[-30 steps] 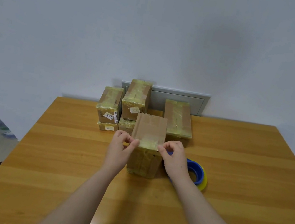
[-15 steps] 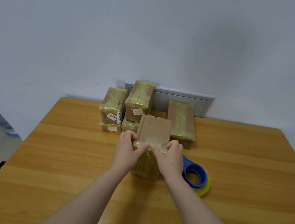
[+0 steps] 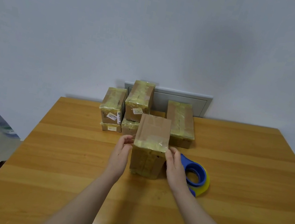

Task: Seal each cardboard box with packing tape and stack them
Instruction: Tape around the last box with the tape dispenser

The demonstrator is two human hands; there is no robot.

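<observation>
Box: I see a tall brown cardboard box [image 3: 150,145] upright mid-worktop [image 3: 237,185], glossy yellowish tape banding its top front edge.
Hands: my left hand [image 3: 120,156] and right hand [image 3: 174,167] flank the box, palms flat, fingers loose, gripping nothing.
Dispenser: blue plastic ring [image 3: 195,175], yellow roll, right of the box.
Stack: taped boxes [image 3: 138,100] behind the box.

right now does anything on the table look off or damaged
Nothing is spilled or broken. The near box stands upright between the left hand and right hand, its tape wrinkled along the top front edge. The tape dispenser lies flat beside it.
</observation>
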